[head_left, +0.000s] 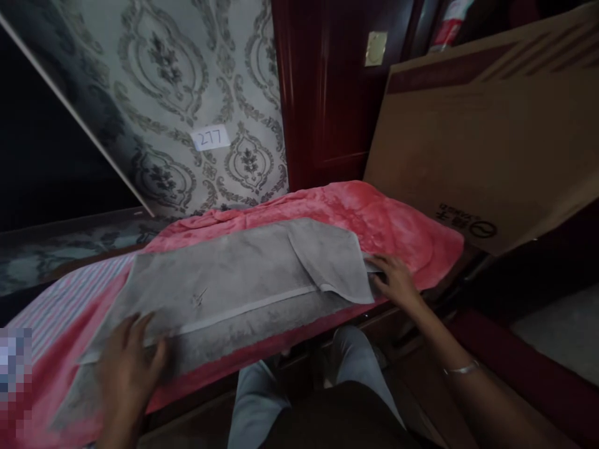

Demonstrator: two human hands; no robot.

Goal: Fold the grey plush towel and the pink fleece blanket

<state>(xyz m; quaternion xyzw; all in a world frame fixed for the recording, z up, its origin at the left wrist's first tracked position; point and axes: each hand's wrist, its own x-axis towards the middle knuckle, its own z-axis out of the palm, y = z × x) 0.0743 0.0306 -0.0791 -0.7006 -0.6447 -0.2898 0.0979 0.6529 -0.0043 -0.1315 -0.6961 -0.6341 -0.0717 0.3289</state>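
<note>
A grey cloth with pale hems [253, 262], which looks like a towel, lies folded over lengthwise on a pink plush blanket [412, 231]. Its right end has a flap turned at an angle, and a small dark mark shows on its upper layer. My left hand [128, 362] is over the cloth's left end with fingers and thumb spread; whether it touches the fabric is unclear. At the right end, my right hand [397, 284] pinches an edge of the grey cloth between thumb and fingers.
A striped cloth [84, 287] lies at the left beside the blanket. A big cardboard box [486, 137] leans at the right, against a dark red wooden door [327, 87]. Behind stands patterned wallpaper with a paper label [210, 137]. A dark panel [56, 137] is at the left.
</note>
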